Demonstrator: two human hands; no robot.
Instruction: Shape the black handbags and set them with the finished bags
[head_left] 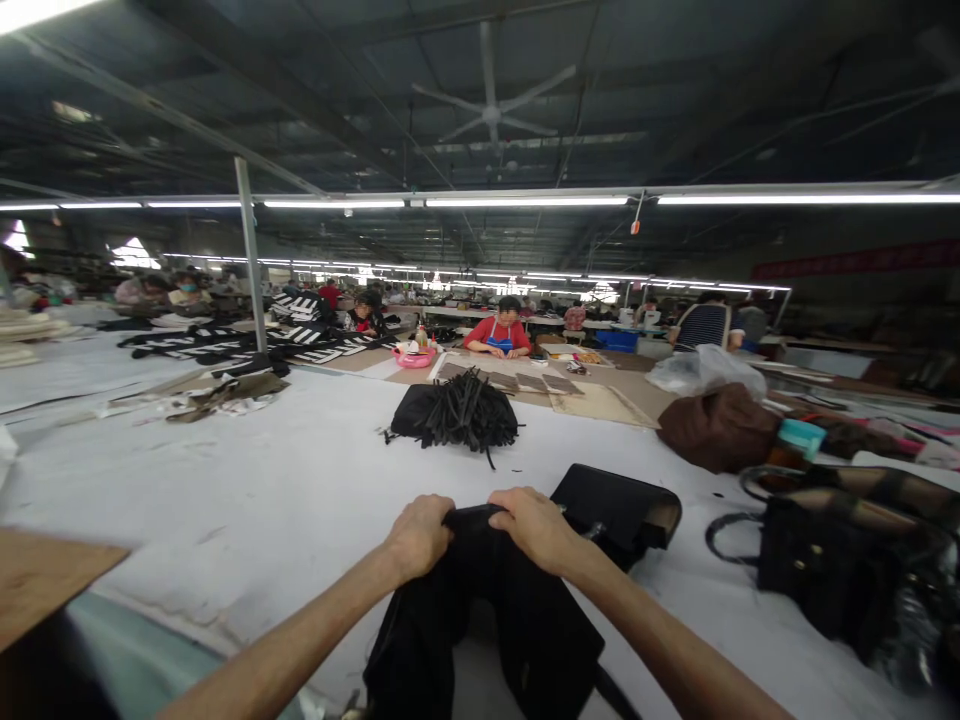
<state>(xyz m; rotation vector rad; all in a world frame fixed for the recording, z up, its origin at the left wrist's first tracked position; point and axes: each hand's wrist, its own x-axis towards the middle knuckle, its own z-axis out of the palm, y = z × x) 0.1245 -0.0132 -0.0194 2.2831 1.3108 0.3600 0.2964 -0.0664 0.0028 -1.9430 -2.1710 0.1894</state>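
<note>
Between my two hands a black bag piece (484, 565), apparently fabric or leather, is held by its top edge near the front of the white table. My left hand (421, 535) grips the left end of that edge, fingers wrapped over it. At the right end, my right hand (536, 525) has its thumb and fingers closed on the same edge. The piece hangs down in two dark flaps toward me, and its lower end is cut off by the frame. Just beyond my right hand lies a black handbag (616, 505), partly hidden behind my wrist.
A bundle of black strips (465, 410) lies ahead on the white table (300, 480). To the right are finished black handbags (825, 550), a brown bag (720, 428) and a jar with a teal lid (801, 437). A person in red (499, 335) works across the table.
</note>
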